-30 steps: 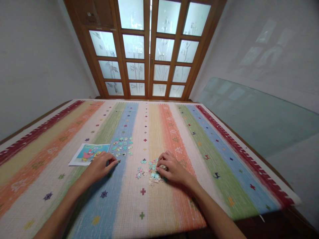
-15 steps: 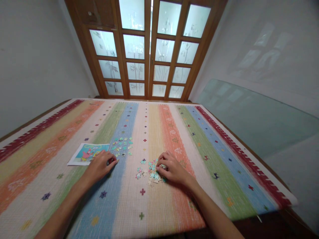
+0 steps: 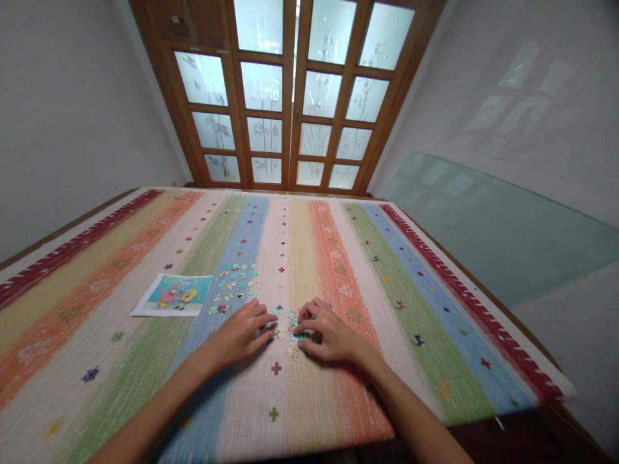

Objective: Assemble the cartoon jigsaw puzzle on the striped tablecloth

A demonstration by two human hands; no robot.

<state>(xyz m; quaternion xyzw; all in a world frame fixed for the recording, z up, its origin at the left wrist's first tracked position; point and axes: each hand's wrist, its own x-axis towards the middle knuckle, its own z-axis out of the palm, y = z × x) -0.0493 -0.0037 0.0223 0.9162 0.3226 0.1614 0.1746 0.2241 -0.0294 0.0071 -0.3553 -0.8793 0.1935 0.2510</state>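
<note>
My left hand (image 3: 249, 332) reaches in from the left at the edge of a loose pile of small jigsaw puzzle pieces (image 3: 293, 317). Its thumb and forefinger are apart, with a few pieces under and between them. Over the right side of the pile rests my right hand (image 3: 326, 332), its fingers bent and spread among the pieces. That palm hides part of the pile. Farther off to the left, several puzzle pieces (image 3: 235, 283) lie spread in loose rows on a blue stripe. A printed cartoon picture (image 3: 176, 296) lies flat beside them.
A striped, patterned cloth (image 3: 387, 361) covers the large table. Wooden doors with frosted panes (image 3: 290, 116) stand beyond its far edge. A pale green glass-like panel (image 3: 483, 219) is along the right wall.
My left hand has moved right, from beside the spread-out pieces to the pile, uncovering the picture and several pieces at the rows' near end. My right hand stays at the pile, its fingers more spread.
</note>
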